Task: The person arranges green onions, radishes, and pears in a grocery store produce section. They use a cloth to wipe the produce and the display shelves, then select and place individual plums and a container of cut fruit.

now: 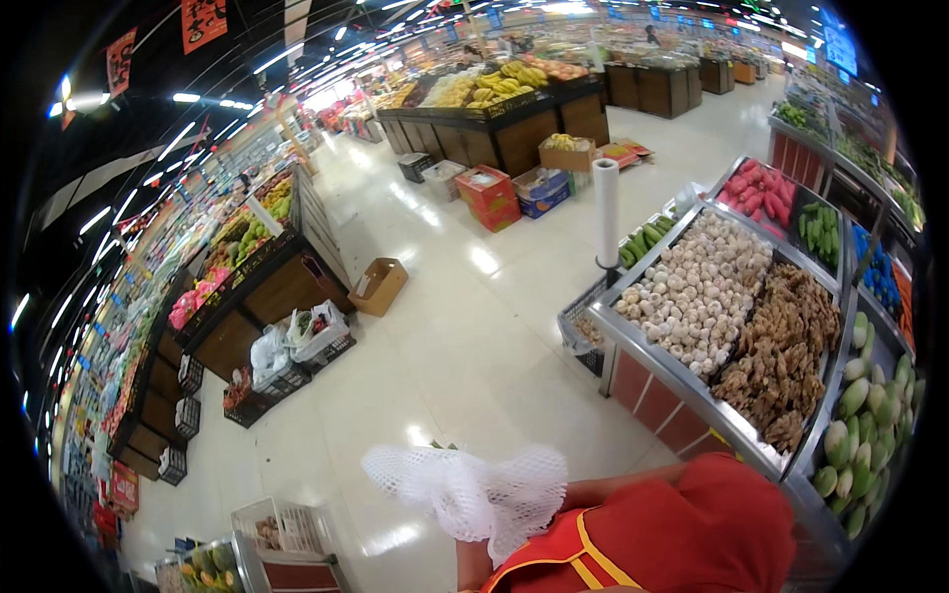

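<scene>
White foam fruit netting [474, 489] is bunched in front of my body at waist height, spread to both sides. My right forearm [623, 483] reaches into it from the right, and my left forearm [473, 567] comes up from below. Both hands are covered by the netting, so my fingers and their grip are hidden. A small green tip [443, 445] shows just past the netting's far edge; what it belongs to is unclear. I wear a red garment [667, 526] with yellow trim.
To my right stands a metal-edged stall with garlic [697, 289], ginger [782, 341] and green-white radishes [864, 415]. A plastic bag roll [606, 215] rises at its corner. Cardboard box [379, 286], bagged crates [296, 363] and fruit stands line the tiled floor [445, 356]. A white basket [278, 526] sits lower left.
</scene>
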`<state>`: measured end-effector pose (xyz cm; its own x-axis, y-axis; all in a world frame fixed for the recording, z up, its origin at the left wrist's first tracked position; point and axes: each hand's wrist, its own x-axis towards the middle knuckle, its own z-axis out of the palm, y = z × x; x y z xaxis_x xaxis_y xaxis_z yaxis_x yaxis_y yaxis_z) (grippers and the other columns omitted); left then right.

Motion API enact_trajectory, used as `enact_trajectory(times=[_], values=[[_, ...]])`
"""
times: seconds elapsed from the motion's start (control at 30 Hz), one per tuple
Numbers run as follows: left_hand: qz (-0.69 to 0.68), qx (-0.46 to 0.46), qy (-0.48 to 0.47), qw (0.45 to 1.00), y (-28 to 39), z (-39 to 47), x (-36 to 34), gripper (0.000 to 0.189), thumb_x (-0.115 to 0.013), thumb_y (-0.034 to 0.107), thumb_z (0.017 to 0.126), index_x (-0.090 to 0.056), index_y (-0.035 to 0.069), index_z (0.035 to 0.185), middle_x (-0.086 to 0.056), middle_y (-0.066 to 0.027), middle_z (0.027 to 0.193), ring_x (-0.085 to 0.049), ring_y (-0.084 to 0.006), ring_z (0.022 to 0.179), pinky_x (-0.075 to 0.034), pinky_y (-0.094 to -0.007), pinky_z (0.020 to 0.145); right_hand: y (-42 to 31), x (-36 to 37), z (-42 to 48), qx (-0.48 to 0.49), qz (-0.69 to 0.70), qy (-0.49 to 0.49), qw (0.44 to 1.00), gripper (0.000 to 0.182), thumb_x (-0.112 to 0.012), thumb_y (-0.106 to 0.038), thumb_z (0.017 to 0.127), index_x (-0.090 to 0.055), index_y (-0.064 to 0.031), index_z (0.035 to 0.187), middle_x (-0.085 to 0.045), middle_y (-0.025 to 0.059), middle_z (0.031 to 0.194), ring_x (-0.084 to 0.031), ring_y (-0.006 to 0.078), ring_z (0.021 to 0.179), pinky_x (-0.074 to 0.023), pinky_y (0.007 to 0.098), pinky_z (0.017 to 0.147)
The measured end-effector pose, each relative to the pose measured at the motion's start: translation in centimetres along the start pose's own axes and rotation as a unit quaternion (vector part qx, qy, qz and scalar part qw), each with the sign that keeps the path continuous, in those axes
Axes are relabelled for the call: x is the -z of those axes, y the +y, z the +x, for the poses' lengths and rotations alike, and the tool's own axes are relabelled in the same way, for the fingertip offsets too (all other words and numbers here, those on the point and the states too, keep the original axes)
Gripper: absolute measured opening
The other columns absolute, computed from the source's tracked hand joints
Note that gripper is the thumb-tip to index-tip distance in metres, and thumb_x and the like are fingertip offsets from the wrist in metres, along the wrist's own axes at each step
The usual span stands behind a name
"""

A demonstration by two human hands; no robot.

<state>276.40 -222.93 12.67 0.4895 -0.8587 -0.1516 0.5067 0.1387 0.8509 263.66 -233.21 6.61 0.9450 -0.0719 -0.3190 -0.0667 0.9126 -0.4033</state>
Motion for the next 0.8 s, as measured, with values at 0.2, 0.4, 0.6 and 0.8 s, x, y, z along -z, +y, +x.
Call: enact_trajectory(times=[0.2, 0.4, 0.6, 0.8], values=[[0.027, 0.011, -0.022, 0.999, 5.1, 8.7, 4.6, 0.046, -0.045, 0.025, 0.092, -0.045, 0.000, 0.130, -0.055, -0.0152, 0.122, -0.054, -0.0284, 0.110, -0.045, -0.0422, 0.092, -4.0, -3.2, 9.2, 0.043, 0.023, -0.009, 0.999, 0.070, -0.030, -0.058, 0.095, -0.047, 0.0005, 0.129, -0.056, 0.0121, 0.126, -0.055, 0.0244, 0.110, -0.0383, 0.0368, 0.101], [0.047, 0.022, -0.019, 0.998, 7.2, 18.2, 7.4, 0.045, -0.047, 0.023, 0.090, -0.045, 0.000, 0.129, -0.056, -0.0150, 0.121, -0.056, -0.0278, 0.108, -0.047, -0.0412, 0.090, -9.8, -2.4, 17.2, 0.072, 0.081, -0.045, 0.993, 0.068, -0.032, -0.058, 0.095, -0.048, -0.0010, 0.128, -0.058, 0.0108, 0.123, -0.055, 0.0231, 0.109, -0.0394, 0.0366, 0.100], [0.057, 0.010, 0.012, 0.998, 10.6, 30.3, 9.5, 0.045, -0.049, 0.021, 0.089, -0.046, 0.000, 0.128, -0.056, -0.0147, 0.119, -0.057, -0.0272, 0.105, -0.048, -0.0403, 0.088, -20.1, -0.1, 26.1, 0.079, 0.160, -0.184, 0.966, 0.067, -0.034, -0.059, 0.094, -0.049, -0.0026, 0.127, -0.060, 0.0095, 0.121, -0.056, 0.0217, 0.108, -0.0406, 0.0364, 0.098], [0.044, 0.001, 0.024, 0.999, 14.7, 41.8, 9.1, 0.044, -0.052, 0.019, 0.088, -0.046, 0.000, 0.127, -0.057, -0.0145, 0.118, -0.058, -0.0267, 0.103, -0.049, -0.0393, 0.086, -31.9, -0.5, 35.4, 0.114, 0.182, -0.309, 0.927, 0.064, -0.034, -0.052, 0.097, -0.043, 0.0008, 0.132, -0.054, 0.0119, 0.129, -0.054, 0.0231, 0.113, -0.0375, 0.0364, 0.103]])
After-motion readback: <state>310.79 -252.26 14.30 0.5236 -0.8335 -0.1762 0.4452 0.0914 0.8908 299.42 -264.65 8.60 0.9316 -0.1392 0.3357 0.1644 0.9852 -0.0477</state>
